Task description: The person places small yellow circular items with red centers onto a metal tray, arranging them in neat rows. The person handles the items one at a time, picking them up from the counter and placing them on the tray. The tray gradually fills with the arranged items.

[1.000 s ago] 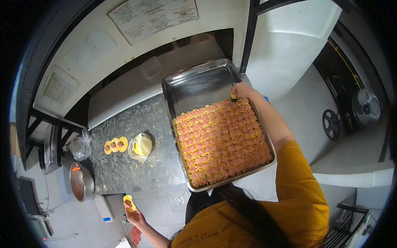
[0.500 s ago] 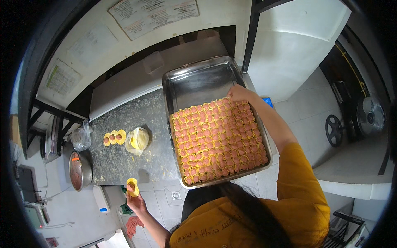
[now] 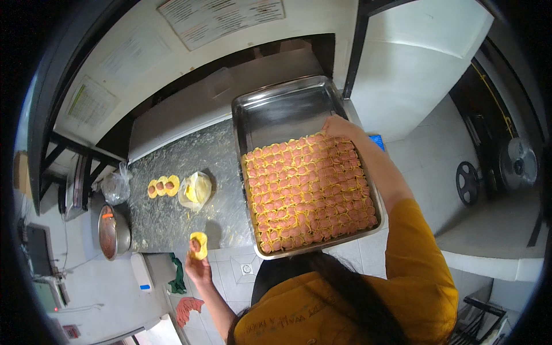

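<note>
My left hand (image 3: 199, 271) is closed on a round yellow dumpling wrapper (image 3: 199, 246) with a dab of pinkish meat filling on it, held up just off the counter's near edge. My right hand (image 3: 339, 127) reaches into a large metal tray (image 3: 276, 127), fingers bent together at the far right end of the packed rows. What those fingers hold is hidden. Open-topped meat dumplings (image 3: 310, 195) in yellow wrappers fill the near part of the tray; the far part is bare metal. On the counter, three overlapping wrappers with filling (image 3: 163, 186) lie beside a plastic bag of wrappers (image 3: 195, 190).
A speckled stone counter (image 3: 172, 224) runs left of the tray. At its left end stand a metal bowl of meat filling (image 3: 113, 233) with an orange-handled tool, and a clear plastic bag (image 3: 117, 187). A low wall backs the counter; a white partition (image 3: 414, 69) stands right.
My left hand has moved slightly right and toward the tray with the filled wrapper. My right hand stays at the far right end of the dumpling rows. The view has shifted a little.
</note>
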A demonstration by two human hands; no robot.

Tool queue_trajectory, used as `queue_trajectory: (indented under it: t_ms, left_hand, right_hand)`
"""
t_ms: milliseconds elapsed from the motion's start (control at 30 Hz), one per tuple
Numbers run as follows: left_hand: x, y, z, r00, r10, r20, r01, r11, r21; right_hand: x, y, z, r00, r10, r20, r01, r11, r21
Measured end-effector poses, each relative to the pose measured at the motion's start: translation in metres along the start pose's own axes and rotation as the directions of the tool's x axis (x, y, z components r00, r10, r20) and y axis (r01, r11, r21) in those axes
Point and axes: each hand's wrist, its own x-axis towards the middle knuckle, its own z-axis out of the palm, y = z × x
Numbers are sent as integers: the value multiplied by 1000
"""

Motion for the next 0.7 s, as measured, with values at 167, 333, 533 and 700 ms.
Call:
queue_trajectory:
  t_ms: [167, 333, 533, 700]
  left_hand:
    - [14, -22, 41, 997, -54, -47, 57, 996, 74]
    - [32, -23, 66, 975, -211, 68, 214, 976, -35]
    - [46, -20, 66, 969, -231, 83, 222, 969, 112]
    - [65, -20, 24, 996, -76, 39, 29, 731, 682]
  right_hand:
    - [0, -6, 9, 918, 188, -350, -155, 981, 120]
    - [2, -173, 38, 976, 84, -201, 128, 523, 842]
    - [-7, -380, 105, 939, 172, 299, -223, -360, 906]
    - [16, -402, 182, 907, 372, 198, -131, -198, 971]
